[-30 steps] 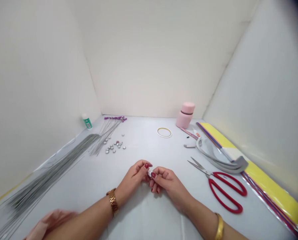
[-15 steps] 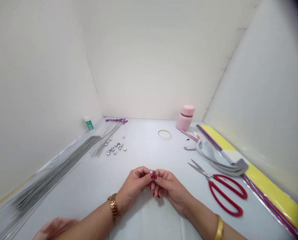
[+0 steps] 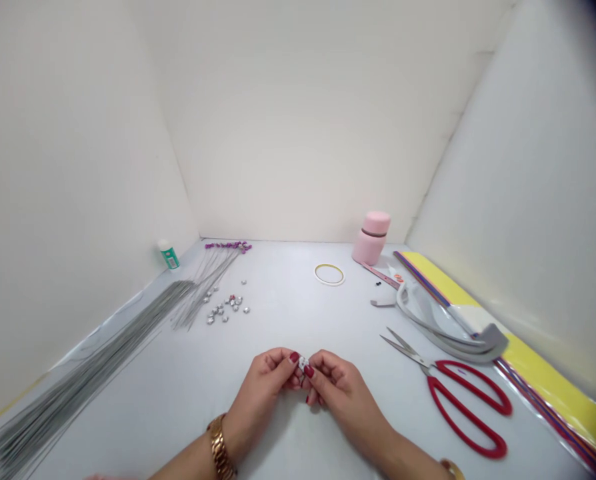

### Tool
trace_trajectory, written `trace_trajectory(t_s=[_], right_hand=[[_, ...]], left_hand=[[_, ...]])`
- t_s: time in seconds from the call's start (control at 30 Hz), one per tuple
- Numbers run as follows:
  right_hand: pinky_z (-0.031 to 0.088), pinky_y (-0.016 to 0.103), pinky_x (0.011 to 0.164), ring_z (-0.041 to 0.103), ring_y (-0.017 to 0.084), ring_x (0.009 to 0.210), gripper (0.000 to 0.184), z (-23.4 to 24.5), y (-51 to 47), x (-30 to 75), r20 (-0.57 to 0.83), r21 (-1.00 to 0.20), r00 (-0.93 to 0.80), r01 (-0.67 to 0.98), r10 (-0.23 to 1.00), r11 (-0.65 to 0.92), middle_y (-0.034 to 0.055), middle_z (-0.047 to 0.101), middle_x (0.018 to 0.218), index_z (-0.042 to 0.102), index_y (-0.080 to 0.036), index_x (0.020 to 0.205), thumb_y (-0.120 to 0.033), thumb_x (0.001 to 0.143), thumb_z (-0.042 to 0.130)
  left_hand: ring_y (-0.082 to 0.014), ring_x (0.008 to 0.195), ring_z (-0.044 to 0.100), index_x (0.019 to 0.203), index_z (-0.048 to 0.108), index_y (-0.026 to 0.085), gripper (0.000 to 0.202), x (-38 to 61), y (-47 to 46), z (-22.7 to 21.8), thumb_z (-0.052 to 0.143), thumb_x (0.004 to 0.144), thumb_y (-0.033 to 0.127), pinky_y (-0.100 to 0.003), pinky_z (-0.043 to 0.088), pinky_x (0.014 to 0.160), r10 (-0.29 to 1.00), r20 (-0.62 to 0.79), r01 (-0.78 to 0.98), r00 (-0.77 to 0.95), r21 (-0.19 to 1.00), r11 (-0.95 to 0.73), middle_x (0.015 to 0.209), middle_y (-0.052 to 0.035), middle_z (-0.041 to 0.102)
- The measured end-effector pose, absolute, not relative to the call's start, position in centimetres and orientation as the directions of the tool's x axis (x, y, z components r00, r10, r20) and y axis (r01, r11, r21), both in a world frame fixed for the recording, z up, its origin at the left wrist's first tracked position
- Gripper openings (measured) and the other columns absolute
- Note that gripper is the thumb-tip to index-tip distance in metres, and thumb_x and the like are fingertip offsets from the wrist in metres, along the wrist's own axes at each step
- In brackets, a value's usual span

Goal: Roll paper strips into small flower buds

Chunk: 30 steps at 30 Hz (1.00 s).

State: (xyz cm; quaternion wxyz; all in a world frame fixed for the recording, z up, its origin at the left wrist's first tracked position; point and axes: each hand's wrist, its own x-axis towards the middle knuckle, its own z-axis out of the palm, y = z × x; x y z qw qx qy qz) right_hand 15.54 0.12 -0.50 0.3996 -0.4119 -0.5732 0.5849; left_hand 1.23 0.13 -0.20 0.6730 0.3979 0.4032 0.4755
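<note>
My left hand [image 3: 265,387] and my right hand [image 3: 335,387] meet fingertip to fingertip just above the white table [image 3: 288,307], near its front middle. Both pinch a small shiny silver piece [image 3: 303,363] between thumbs and forefingers. The nails are painted dark red. A gold watch sits on the left wrist. Several similar silver pieces [image 3: 225,307] lie scattered further back on the left.
A long bundle of thin metal wires [image 3: 93,373] runs along the left side, with purple-tipped wires [image 3: 225,248] and a small glue bottle [image 3: 169,255] behind. Red-handled scissors [image 3: 458,393], grey strips [image 3: 448,327], yellow sheets [image 3: 543,380], a pink jar [image 3: 372,238] and a tape ring [image 3: 329,273] lie right and back.
The view has tilted up slightly, so hands and table sit lower in the frame. My fingers keep working the small silver piece, now pinched tighter; nothing else has moved.
</note>
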Motion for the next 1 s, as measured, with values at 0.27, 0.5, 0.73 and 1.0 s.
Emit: trace_trajectory(t_s=[0.27, 0.5, 0.73, 1.0], right_hand=[[0.036, 0.02, 0.048, 0.049, 0.008, 0.047, 0.026, -0.8, 0.5, 15.5, -0.085, -0.993, -0.322, -0.05, 0.943, -0.107, -0.0025, 0.055, 0.056, 0.053, -0.015, 0.068, -0.039, 0.079, 0.055], [0.032, 0.019, 0.046, 0.05, 0.007, 0.046, 0.03, -0.6, 0.8, 15.9, -0.172, -0.969, -0.35, -0.106, 0.921, -0.221, -0.0006, 0.059, 0.059, 0.053, -0.014, 0.069, -0.043, 0.077, 0.056], [0.032, 0.019, 0.046, 0.05, 0.007, 0.047, 0.027, -0.6, 0.8, 16.0, -0.177, -0.959, -0.409, -0.132, 0.895, -0.25, 0.0011, 0.061, 0.06, 0.053, -0.013, 0.07, -0.039, 0.078, 0.056], [0.034, 0.019, 0.046, 0.048, 0.007, 0.045, 0.029, -0.4, 0.6, 15.4, -0.184, -0.966, -0.323, -0.114, 0.928, -0.231, -0.0019, 0.055, 0.056, 0.051, -0.014, 0.068, -0.041, 0.077, 0.056]], left_hand=[[-0.0139, 0.057, 0.054, 0.068, 0.062, 0.013, 0.018, 0.9, 0.5, -0.5, 0.064, 0.072, 0.03, -0.025, 0.041, 0.058, 0.938, -0.213, -0.244, 0.274, 0.928, 0.282, 0.059, -0.0033, 0.061], [-0.0141, 0.063, 0.054, 0.077, 0.067, 0.012, 0.015, 0.8, 0.8, 0.1, 0.062, 0.074, 0.026, -0.026, 0.041, 0.063, 0.922, -0.183, -0.21, 0.34, 0.941, 0.264, 0.065, -0.0044, 0.063], [-0.0111, 0.056, 0.05, 0.071, 0.066, 0.012, 0.013, 0.8, 0.7, -0.2, 0.063, 0.074, 0.024, -0.023, 0.038, 0.057, 0.927, -0.235, -0.22, 0.292, 0.927, 0.304, 0.057, -0.0018, 0.06], [-0.0141, 0.06, 0.054, 0.074, 0.064, 0.013, 0.011, 0.9, 0.6, -1.2, 0.065, 0.073, 0.024, -0.028, 0.04, 0.062, 0.936, -0.22, -0.293, 0.275, 0.908, 0.299, 0.061, -0.003, 0.061]])
